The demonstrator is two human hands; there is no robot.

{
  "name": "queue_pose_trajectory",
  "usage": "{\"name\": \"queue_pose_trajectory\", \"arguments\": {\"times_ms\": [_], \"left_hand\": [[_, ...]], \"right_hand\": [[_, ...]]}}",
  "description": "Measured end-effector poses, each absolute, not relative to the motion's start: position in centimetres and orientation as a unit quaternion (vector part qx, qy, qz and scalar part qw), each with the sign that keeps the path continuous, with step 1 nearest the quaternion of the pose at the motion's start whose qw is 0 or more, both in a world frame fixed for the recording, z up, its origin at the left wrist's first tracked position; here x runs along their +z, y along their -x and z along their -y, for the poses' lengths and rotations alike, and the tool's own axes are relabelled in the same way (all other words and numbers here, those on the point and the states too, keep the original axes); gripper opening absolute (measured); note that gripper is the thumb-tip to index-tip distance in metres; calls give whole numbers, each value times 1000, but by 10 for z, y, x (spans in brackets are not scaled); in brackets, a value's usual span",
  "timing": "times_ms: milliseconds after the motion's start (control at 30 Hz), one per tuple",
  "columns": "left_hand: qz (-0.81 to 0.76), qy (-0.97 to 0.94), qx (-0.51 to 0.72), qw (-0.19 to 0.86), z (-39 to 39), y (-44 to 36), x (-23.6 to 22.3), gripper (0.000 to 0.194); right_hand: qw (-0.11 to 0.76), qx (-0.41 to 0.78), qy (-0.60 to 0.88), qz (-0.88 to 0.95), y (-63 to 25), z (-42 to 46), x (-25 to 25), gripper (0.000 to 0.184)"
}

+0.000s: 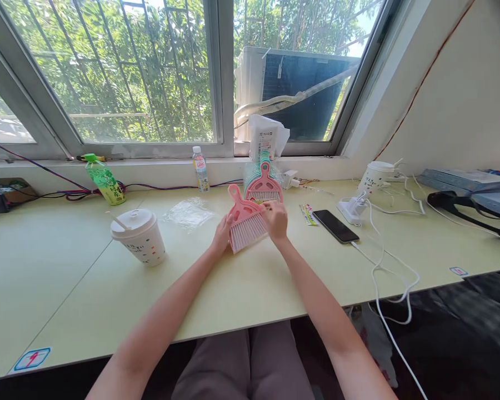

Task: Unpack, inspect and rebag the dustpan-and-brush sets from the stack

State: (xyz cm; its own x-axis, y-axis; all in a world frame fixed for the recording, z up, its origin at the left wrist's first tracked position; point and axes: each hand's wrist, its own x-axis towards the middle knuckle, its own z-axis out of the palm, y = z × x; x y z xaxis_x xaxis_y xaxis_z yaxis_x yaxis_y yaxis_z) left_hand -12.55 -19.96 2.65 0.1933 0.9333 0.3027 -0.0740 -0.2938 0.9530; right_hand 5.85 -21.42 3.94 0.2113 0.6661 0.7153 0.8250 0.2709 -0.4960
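A small pink hand brush (245, 221) with pale bristles is held tilted above the table, its looped handle pointing up and to the left. My left hand (222, 233) is closed around its left end. At the brush's upper right corner, the fingers of my right hand (276, 220) are pinched together against it. Just behind stands a row of stacked brushes (265, 180), a pink one in front and green handles further back. A bit of yellow-green shows between the held brush and the stack; what it is I cannot make out.
Left of my arms are a lidded paper cup (144, 239) and crumpled clear plastic (189, 213). To the right lie a phone (335, 226), a small colourful packet (308, 214) and a power strip (352, 210) with white cables. Bottles (200, 171) line the window side.
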Motion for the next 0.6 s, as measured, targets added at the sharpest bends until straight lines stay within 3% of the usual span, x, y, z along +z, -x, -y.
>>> {"name": "queue_pose_trajectory", "arguments": {"times_ms": [100, 233, 433, 600], "left_hand": [[-394, -665, 501, 389, 215, 119, 25, 49], [-426, -700, 481, 312, 228, 116, 24, 47], [-337, -680, 545, 356, 225, 116, 29, 49], [-319, -700, 526, 364, 216, 118, 32, 43]], "right_hand": [[461, -54, 594, 657, -25, 223, 40, 37], [488, -82, 604, 625, -17, 231, 43, 30], [480, 4, 600, 640, -32, 231, 56, 23], [551, 50, 560, 616, -32, 235, 72, 23]]}}
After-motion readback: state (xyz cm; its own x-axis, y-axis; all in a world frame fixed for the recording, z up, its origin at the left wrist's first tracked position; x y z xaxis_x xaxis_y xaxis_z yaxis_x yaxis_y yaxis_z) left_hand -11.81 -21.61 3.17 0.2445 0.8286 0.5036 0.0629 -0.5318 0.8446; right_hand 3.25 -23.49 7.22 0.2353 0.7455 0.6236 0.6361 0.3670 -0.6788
